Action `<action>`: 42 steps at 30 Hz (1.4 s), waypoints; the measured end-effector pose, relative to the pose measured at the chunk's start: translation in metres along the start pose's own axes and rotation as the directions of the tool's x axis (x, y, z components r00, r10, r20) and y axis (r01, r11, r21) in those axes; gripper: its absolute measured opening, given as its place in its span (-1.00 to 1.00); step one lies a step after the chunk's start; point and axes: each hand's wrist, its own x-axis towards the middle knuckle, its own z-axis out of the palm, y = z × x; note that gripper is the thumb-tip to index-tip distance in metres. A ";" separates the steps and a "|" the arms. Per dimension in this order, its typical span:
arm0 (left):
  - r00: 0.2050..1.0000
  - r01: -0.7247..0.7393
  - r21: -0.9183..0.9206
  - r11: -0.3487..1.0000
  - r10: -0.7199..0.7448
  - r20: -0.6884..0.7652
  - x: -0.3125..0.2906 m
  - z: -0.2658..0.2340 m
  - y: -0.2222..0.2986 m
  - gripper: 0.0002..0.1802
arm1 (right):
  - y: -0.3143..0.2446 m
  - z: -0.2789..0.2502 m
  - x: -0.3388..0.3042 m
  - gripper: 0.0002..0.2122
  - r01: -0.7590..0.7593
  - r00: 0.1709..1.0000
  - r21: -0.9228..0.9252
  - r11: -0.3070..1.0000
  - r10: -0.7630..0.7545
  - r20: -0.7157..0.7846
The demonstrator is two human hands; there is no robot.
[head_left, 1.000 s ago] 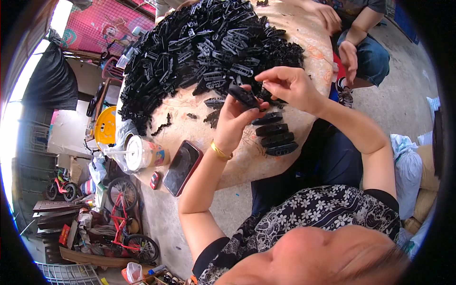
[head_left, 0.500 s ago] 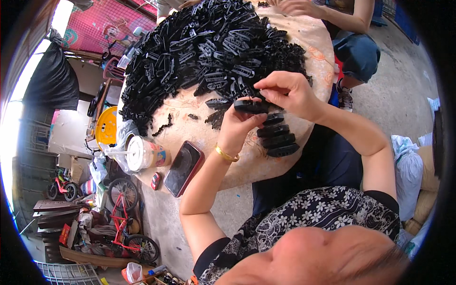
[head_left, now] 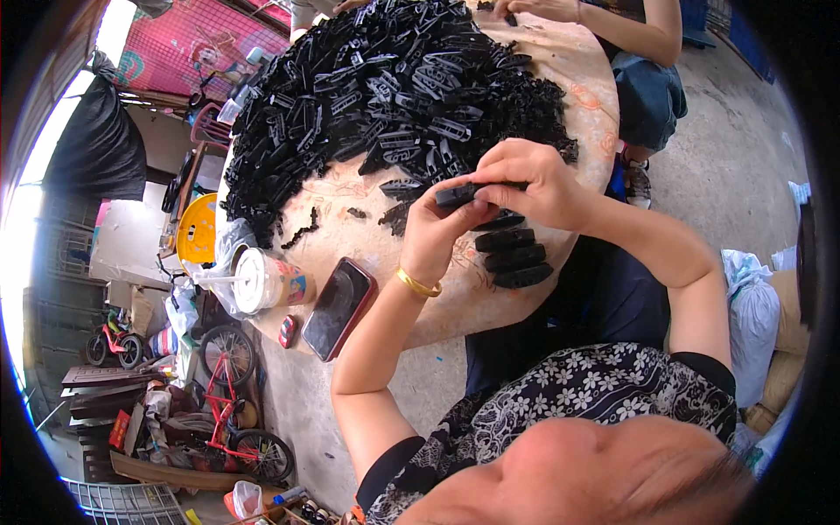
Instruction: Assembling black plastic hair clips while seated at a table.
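Between my two hands is a black oval plastic part (head_left: 455, 196), held above the near side of the table. My left hand (head_left: 429, 229) grips its left end between thumb and fingers. The thumb and fingers of my right hand (head_left: 532, 179) are closed on its other end, hiding much of it. Just below my hands lies a row of several similar black oval parts (head_left: 514, 258), side by side. Beyond them rises a large heap of black plastic pieces (head_left: 376, 96), long slotted ones mixed with small ones.
A phone (head_left: 339, 308), a lidded cup with a straw (head_left: 262, 282) and a small red object (head_left: 287, 332) lie at the left of the cloth-covered table (head_left: 420, 322). Across the table a co-worker's hand (head_left: 542, 9) handles black pieces. A red bicycle (head_left: 229, 407) stands on the floor at left.
My right hand has come down onto the black part, its fingers now pressed against it. The part has tilted slightly. Across the table, the co-worker's hand has shifted.
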 end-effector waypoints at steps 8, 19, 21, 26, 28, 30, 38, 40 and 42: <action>1.000 -0.010 0.024 1.000 0.010 0.010 0.001 0.000 0.000 -0.65 | 0.002 0.000 -0.002 -0.84 0.064 0.998 -0.119 0.991 -0.063 0.009; 0.978 0.103 -0.249 0.963 -0.053 0.202 0.002 -0.010 0.006 -0.66 | 0.000 -0.007 0.002 -0.84 0.089 0.995 -0.069 0.994 -0.092 -0.043; 0.952 0.183 -0.269 0.945 -0.102 0.290 0.004 -0.016 0.006 -0.67 | -0.004 -0.008 0.003 -0.81 0.165 0.986 -0.154 0.974 -0.167 0.004; 0.963 0.249 -0.069 0.966 -0.239 0.123 0.000 -0.001 0.013 -0.64 | -0.003 -0.012 0.003 -0.78 0.279 0.959 -0.250 0.927 -0.254 0.129; 0.920 0.302 -0.083 0.950 -0.268 0.285 0.004 -0.018 0.013 -0.64 | -0.003 -0.013 0.004 -0.77 0.302 0.950 -0.269 0.914 -0.265 0.164; 0.915 0.308 -0.029 0.951 -0.287 0.283 0.004 -0.024 0.017 -0.66 | -0.001 -0.013 0.001 -0.77 0.296 0.947 -0.245 0.923 -0.250 0.202; 0.994 -0.041 0.541 0.840 -0.019 0.104 -0.009 0.000 0.020 -0.59 | -0.004 -0.011 -0.005 -0.74 0.027 0.978 -0.072 0.997 -0.011 0.209; 0.984 -0.174 0.702 0.691 0.150 0.097 -0.012 0.006 0.015 -0.62 | -0.005 -0.015 -0.004 -0.72 -0.094 0.958 -0.049 0.994 0.103 0.269; 0.956 -0.237 0.821 0.520 0.274 0.102 -0.016 0.015 0.015 -0.65 | -0.002 -0.014 -0.003 -0.71 -0.109 0.950 -0.069 0.992 0.125 0.285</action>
